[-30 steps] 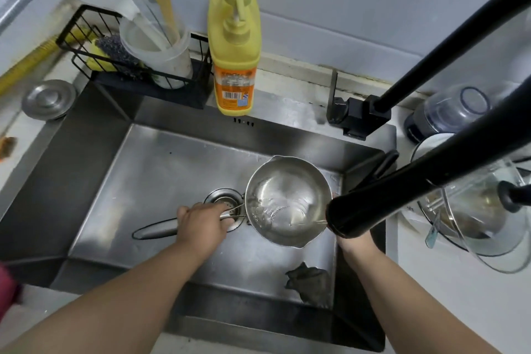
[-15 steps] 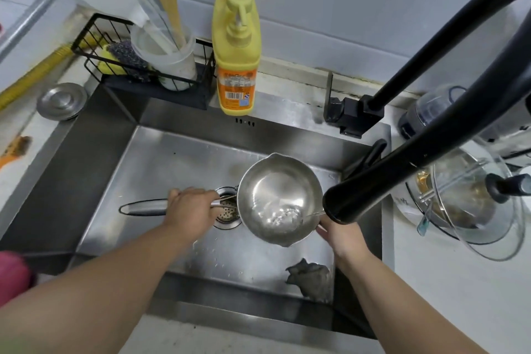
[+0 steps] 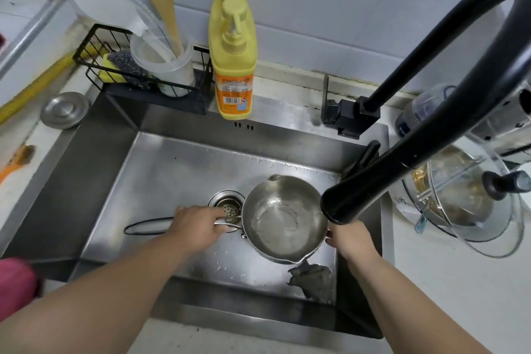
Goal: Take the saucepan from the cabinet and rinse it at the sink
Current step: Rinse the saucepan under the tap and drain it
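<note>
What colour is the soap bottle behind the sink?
Yellow, with an orange label; the soap bottle shows clearly in the head view.

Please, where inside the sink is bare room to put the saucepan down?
The sink floor is bare left of the drain strainer, toward the left wall, and behind the saucepan. It is crowded front right: a dark rag lies there, beside the right hand, with the faucet head overhead. The left hand grips the handle.
</note>
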